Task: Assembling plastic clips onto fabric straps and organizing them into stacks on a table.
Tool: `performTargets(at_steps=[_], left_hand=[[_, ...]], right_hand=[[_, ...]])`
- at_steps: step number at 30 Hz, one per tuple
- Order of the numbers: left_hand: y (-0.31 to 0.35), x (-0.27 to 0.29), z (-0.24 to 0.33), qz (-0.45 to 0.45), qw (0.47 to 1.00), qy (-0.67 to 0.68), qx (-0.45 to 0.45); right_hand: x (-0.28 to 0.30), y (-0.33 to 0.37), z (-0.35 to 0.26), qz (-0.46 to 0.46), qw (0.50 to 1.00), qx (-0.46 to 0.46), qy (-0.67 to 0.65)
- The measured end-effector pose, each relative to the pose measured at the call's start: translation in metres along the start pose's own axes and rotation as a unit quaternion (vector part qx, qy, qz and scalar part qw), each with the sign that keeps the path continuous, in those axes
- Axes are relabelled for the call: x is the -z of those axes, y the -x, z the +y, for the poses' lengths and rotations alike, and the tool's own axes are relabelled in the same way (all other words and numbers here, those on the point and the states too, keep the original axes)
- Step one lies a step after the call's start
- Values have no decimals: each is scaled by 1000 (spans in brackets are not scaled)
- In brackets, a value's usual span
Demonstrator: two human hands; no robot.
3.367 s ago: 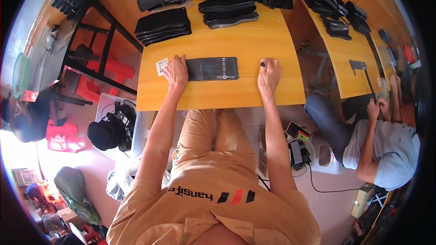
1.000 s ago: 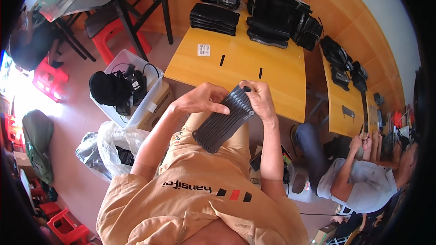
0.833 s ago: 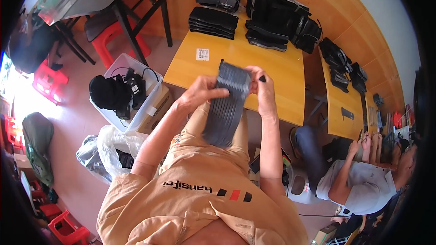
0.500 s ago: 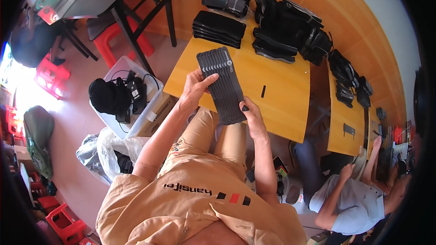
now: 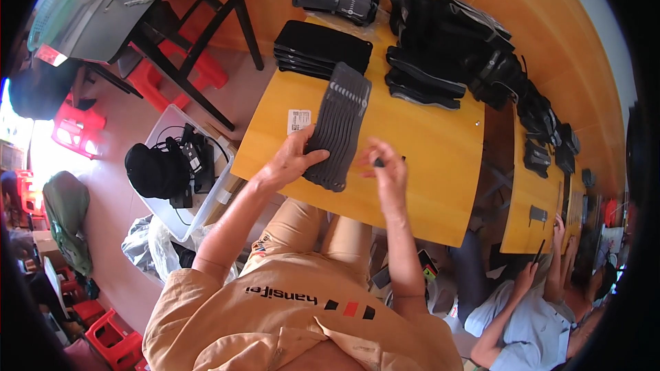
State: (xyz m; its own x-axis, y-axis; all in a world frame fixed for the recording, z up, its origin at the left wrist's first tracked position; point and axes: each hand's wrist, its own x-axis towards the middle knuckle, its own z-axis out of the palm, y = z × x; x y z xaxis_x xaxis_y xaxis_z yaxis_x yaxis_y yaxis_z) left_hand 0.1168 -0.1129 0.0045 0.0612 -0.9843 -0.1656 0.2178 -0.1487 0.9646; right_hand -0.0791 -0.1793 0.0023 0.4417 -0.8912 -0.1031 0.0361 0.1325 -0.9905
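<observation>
Your left hand pins the ribbed grey strap on the bench; your right hand pinches a small dark piece, probably for attaching next.

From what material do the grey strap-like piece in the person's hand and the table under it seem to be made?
The long grey ribbed band, held at its lower edge by the left hand, looks like soft woven or elastic fabric with a matt finish: it shows lengthwise ribs and no shine. The orange-yellow table seems to be wood or wood laminate, smooth with a slight sheen. It is flat and evenly coloured, and no grain can be made out.
</observation>
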Motion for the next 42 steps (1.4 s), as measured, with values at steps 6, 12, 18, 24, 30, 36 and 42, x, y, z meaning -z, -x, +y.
performTargets(at_steps=[6,12,18,24,30,36,42], left_hand=[[-41,45,49,-131,967,-219,-5],[-84,80,89,-157,976,-148,-10],[-113,103,103,-166,964,-208,-15],[-121,106,101,-176,970,-168,-20],[-104,99,75,46,997,-60,-5],[-92,71,36,139,989,23,-40],[-93,54,27,199,977,-8,-70]], right_hand=[[15,-79,-50,-29,985,119,119],[15,-131,-53,154,955,174,183],[19,-141,-63,-4,996,75,44],[20,-153,-47,-8,992,90,85],[10,-150,-35,114,983,143,23],[-5,-140,-31,144,975,165,-30],[-7,-138,-23,182,962,205,10]])
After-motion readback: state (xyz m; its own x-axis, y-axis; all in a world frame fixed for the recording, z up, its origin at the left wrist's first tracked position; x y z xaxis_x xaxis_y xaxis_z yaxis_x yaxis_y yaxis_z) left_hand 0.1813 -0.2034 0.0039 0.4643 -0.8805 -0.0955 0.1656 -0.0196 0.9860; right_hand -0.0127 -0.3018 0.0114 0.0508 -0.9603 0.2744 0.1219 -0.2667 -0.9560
